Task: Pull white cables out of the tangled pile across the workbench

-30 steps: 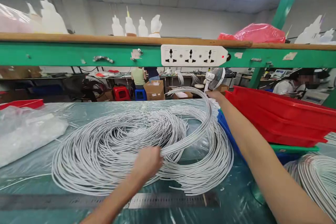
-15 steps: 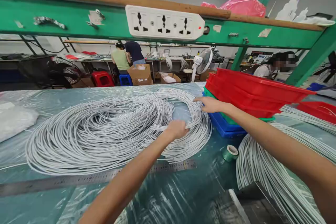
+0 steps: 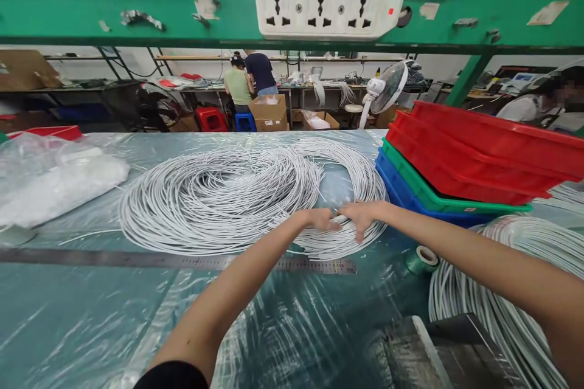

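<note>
A small coil of thin white cable (image 3: 367, 176) lies on the plastic-covered bench, overlapping the right side of a larger loose coil of white cable (image 3: 159, 213). My left hand (image 3: 320, 219) is at the near side of the small coil, closed on some of its white cables; the fingertips are partly hidden. Beside it, my right hand (image 3: 360, 216) reaches in over the same cables with fingers apart. The fingertips of both hands nearly meet, and a tiny item between them is too small to make out.
A steel ruler (image 3: 292, 265) lies in front of the coils. Stacked red, green and blue trays (image 3: 474, 152) stand right, near a roll of green tape (image 3: 422, 259) and another cable bundle (image 3: 497, 304). A plastic bag (image 3: 64, 179) lies left. A green beam with a power strip (image 3: 326, 7) crosses above.
My right hand has come from the far right side of the small coil toward me, beside my left hand. The view has shifted left and tilted down.
</note>
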The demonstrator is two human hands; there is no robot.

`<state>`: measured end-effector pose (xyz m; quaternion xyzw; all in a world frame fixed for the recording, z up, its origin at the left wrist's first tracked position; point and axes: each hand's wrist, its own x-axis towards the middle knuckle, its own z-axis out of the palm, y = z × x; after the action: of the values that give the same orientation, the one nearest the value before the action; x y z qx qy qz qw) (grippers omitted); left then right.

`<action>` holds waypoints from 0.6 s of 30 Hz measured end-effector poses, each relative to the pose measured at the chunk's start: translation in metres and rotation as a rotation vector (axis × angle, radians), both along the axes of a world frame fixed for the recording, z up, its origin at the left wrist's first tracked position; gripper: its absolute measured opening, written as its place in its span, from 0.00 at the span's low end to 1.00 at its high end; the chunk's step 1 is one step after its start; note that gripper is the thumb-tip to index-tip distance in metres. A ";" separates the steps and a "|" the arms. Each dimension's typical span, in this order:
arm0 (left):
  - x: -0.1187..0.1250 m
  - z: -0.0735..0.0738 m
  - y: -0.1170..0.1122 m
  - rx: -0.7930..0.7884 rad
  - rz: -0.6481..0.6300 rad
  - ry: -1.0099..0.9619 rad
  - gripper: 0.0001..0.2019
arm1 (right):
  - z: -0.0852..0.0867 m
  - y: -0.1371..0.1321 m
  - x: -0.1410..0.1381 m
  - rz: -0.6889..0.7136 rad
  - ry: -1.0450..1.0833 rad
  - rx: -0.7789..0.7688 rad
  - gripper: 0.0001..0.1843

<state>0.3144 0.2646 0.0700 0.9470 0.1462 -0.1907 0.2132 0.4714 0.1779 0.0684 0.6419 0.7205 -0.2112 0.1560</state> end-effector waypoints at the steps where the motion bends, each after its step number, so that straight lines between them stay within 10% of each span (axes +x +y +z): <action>1: 0.001 0.000 0.002 -0.026 -0.006 0.012 0.19 | 0.001 -0.003 0.003 -0.005 0.018 0.019 0.58; 8: 0.006 0.001 0.009 -0.088 -0.013 -0.017 0.26 | 0.008 -0.049 0.024 -0.148 -0.158 0.376 0.49; 18: 0.014 -0.001 0.025 -0.237 0.048 0.064 0.17 | -0.029 -0.089 0.043 -0.070 -0.244 0.364 0.43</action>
<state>0.3282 0.2893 0.0690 0.9048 0.1519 -0.2317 0.3233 0.5142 0.0885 0.0393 0.7049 0.6997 -0.0036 0.1162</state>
